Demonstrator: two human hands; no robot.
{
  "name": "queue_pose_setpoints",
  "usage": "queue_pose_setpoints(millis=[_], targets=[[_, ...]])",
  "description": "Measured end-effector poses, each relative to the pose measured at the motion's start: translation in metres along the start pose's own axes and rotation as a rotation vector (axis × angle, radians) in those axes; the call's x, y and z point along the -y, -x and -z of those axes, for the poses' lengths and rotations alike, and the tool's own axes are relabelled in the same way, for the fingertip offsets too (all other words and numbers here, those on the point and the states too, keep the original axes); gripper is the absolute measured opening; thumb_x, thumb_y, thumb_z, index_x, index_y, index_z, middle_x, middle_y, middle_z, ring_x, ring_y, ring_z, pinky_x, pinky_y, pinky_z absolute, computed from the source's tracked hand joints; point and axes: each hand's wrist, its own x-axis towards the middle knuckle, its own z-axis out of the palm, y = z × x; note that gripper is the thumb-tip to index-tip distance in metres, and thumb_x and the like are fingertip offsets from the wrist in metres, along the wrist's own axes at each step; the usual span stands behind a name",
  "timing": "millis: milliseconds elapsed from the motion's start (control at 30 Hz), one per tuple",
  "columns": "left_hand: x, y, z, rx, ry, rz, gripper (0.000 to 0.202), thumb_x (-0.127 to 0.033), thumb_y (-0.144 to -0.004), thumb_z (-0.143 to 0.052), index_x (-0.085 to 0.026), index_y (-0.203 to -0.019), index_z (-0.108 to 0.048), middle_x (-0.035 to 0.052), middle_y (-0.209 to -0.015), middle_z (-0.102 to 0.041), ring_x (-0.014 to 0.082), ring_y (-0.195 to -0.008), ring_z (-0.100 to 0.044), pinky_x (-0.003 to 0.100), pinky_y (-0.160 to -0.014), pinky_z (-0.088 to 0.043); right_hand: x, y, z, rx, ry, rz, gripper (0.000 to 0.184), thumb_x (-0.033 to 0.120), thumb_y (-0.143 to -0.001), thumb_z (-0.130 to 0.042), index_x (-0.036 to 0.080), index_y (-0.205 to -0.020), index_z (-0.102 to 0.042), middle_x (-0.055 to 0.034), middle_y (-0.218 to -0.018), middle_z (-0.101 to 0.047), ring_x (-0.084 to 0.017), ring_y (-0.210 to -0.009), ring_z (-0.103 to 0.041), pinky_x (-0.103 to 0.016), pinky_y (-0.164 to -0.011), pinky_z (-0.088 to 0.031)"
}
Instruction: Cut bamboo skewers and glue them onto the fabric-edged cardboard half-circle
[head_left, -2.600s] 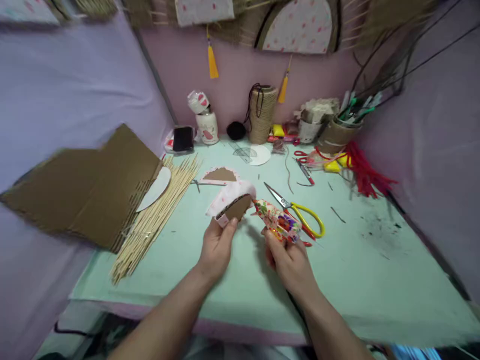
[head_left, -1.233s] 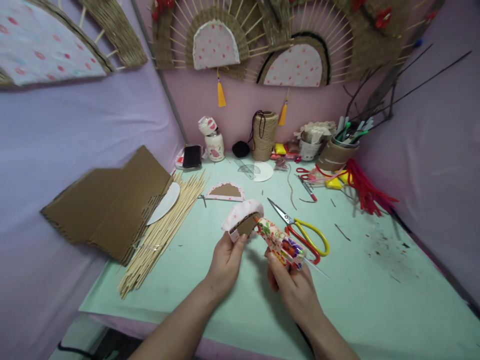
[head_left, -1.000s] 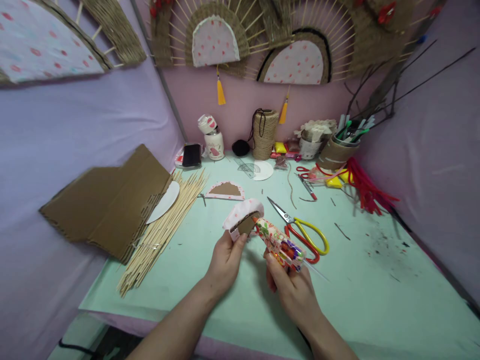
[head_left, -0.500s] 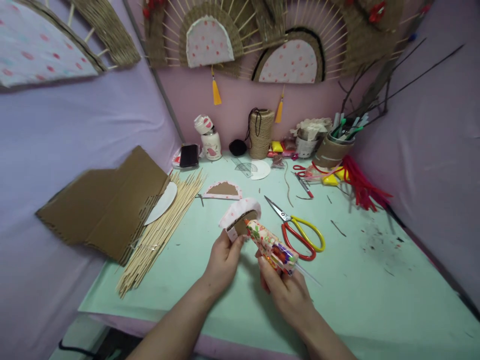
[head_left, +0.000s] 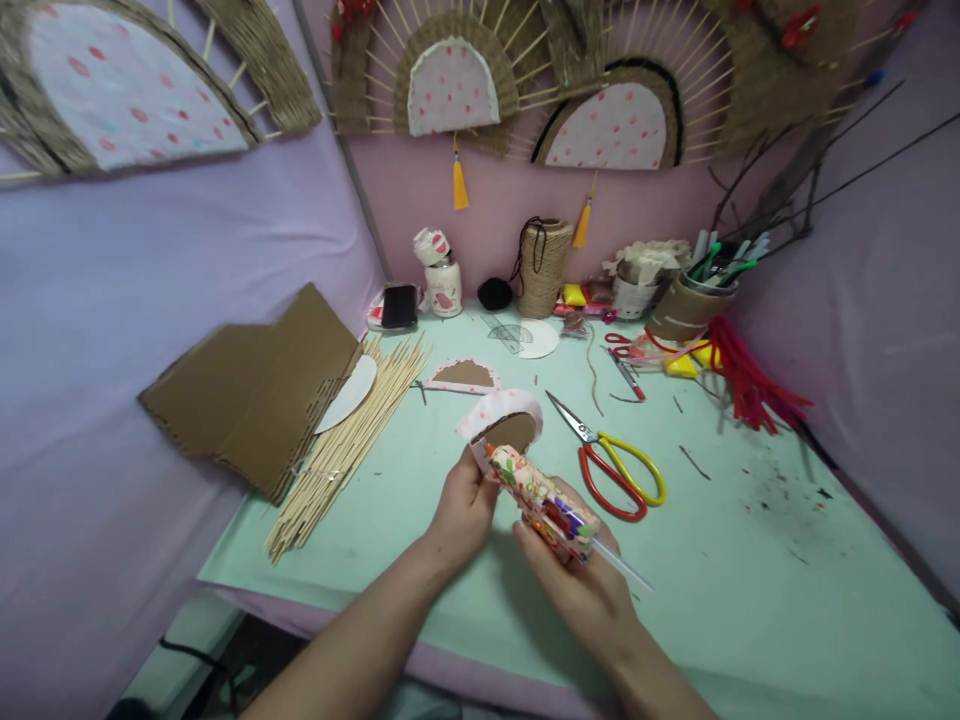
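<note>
My left hand (head_left: 463,508) is closed on the lower edge of a half-round cardboard piece (head_left: 513,432), which has white, pink-spotted cloth (head_left: 501,404) around its curved rim. In my right hand (head_left: 581,580) is a flower-patterned hot glue gun (head_left: 536,490), with a clear glue stick (head_left: 624,566) sticking out of its back end. The gun's tip is at the left end of the piece's straight edge; whether it touches cannot be made out. A second half-round cardboard piece (head_left: 463,374), edged with the same cloth, lies on the table just beyond.
Scissors (head_left: 600,450) with red and yellow handles lie to the right. Bamboo sticks (head_left: 345,450) and cut cardboard (head_left: 255,390) are on the left. Along the back stand a twine spool (head_left: 545,270), a white bottle (head_left: 442,285) and a pen holder (head_left: 691,300).
The view has shifted, so the scene sits further right. The glue gun's tip has moved down and left along the cardboard to the left end of its straight edge.
</note>
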Motion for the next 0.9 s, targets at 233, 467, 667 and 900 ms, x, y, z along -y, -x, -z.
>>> queue_pose_setpoints(millis=[233,467,667,900], targets=[[0.0007,0.0014,-0.0009,0.032,0.015,0.01,0.029,-0.031,-0.088,-0.048,-0.018,-0.113,-0.054,0.0065,-0.101,-0.067,0.0203,-0.092,-0.062,0.033,-0.082,-0.049,-0.0013,0.0021,-0.0008,0.011,-0.045,-0.105,0.014,0.031,-0.085,-0.054,0.02,-0.075,-0.056,-0.0011,-0.068,-0.054,-0.015,-0.06,-0.054,-0.025,-0.055,-0.045],[-0.0013,0.0021,-0.0003,0.022,-0.026,-0.011,0.032,-0.031,-0.089,-0.048,-0.018,-0.117,-0.055,0.0082,-0.112,-0.065,0.0223,-0.101,-0.06,0.034,-0.089,-0.047,0.0002,0.0009,-0.0015,0.045,-0.056,-0.142,0.018,0.036,-0.087,-0.052,0.022,-0.075,-0.052,0.0033,-0.055,-0.045,-0.015,-0.054,-0.05,-0.025,-0.05,-0.042],[-0.004,0.0015,-0.0006,0.022,-0.029,-0.014,0.031,-0.03,-0.088,-0.048,-0.019,-0.117,-0.056,0.0077,-0.113,-0.066,0.0218,-0.102,-0.06,0.034,-0.09,-0.047,-0.002,0.0017,-0.0016,0.06,-0.015,-0.13,0.022,0.036,-0.088,-0.05,0.022,-0.071,-0.049,0.0049,-0.051,-0.042,-0.013,-0.048,-0.045,-0.025,-0.048,-0.039],[-0.0036,0.0008,-0.0009,0.026,-0.035,-0.024,0.032,-0.03,-0.089,-0.048,-0.018,-0.117,-0.054,0.0088,-0.114,-0.065,0.0215,-0.103,-0.06,0.033,-0.091,-0.046,-0.0002,0.001,-0.0016,0.008,0.012,-0.146,0.027,0.037,-0.086,-0.05,0.023,-0.063,-0.048,0.002,-0.052,-0.047,-0.014,-0.051,-0.048,-0.026,-0.047,-0.039]])
